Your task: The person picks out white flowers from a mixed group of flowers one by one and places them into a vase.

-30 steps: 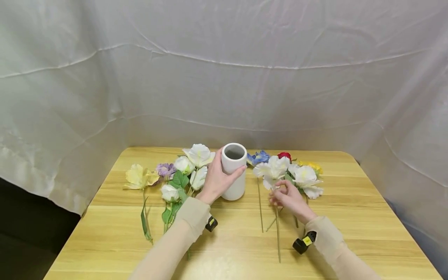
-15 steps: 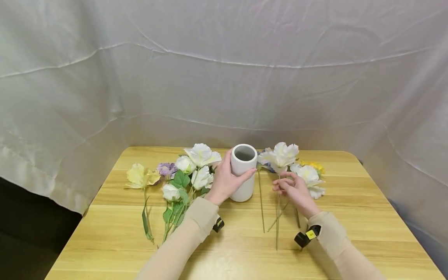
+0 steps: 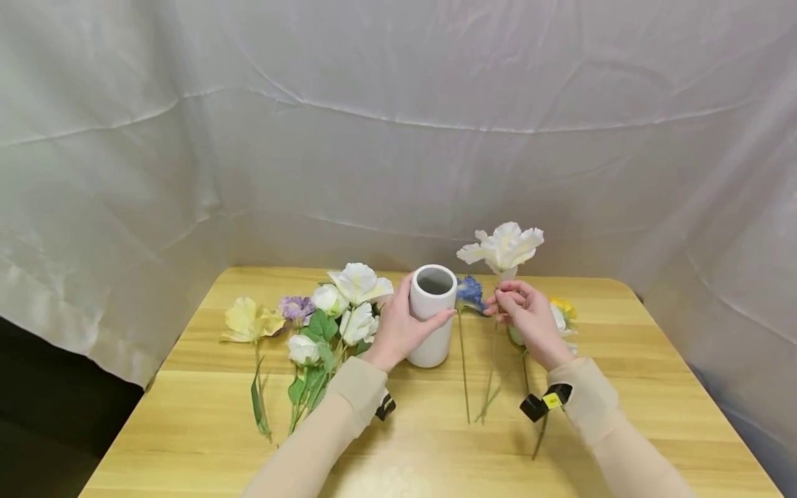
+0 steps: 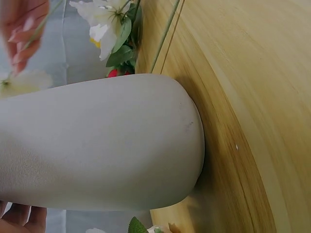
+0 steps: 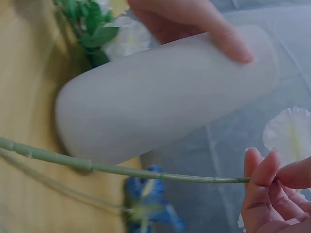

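Observation:
A white cylindrical vase [image 3: 432, 332] stands upright on the table, and my left hand [image 3: 401, 328] grips its upper left side. In the right wrist view the left thumb [image 5: 235, 46] lies along the vase wall. To the right, my right hand [image 3: 529, 318] pinches a white flower [image 3: 506, 247] by its green stem [image 5: 146, 173], just under the bloom. The flower is raised upright, its stem hanging down beside the vase. A blue flower [image 3: 470, 294] lies on the table between the vase and my right hand.
Left of the vase lie several white flowers [image 3: 358, 283] with green leaves, a purple flower [image 3: 297, 308] and a yellow flower [image 3: 249, 319]. Behind my right hand are a yellow flower [image 3: 564, 308] and another white bloom, partly hidden. A grey curtain [image 3: 398, 173] hangs behind the table.
My right hand has lifted the white flower upward off the table. My left hand has shifted the vase to the right, closer to it.

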